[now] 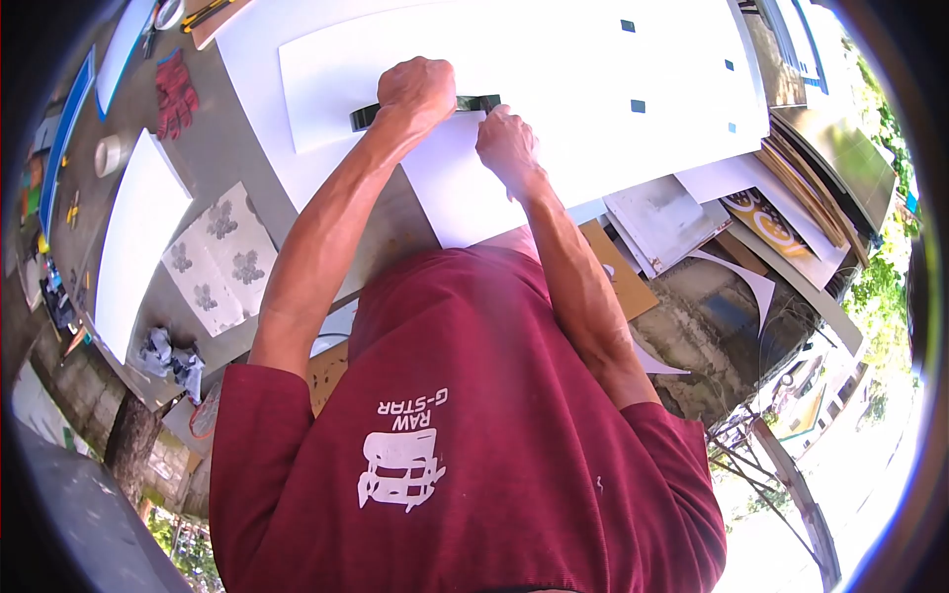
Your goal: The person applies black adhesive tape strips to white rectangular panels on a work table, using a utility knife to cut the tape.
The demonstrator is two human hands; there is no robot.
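Note:
A dark green strip of tape [478, 103] runs across the near edge of a large white sheet [554, 59]. My left hand [419, 89] is closed in a fist over the strip, and part of the strip sticks out to its left. Close by on the right, my right hand [508, 146] pinches the strip's right end with its fingers. Several small dark green squares, one of them a tape piece [638, 106], lie on the white sheet. Under my hands, another white sheet [445, 198] reaches toward my body.
On the left of the table lie a red glove [176, 94], a tape roll [108, 156], a curved white piece [138, 237], and a sheet with grey flower prints [222, 259]. Crumpled plastic [173, 361] sits near the table edge. Stacked boards [811, 193] are at right.

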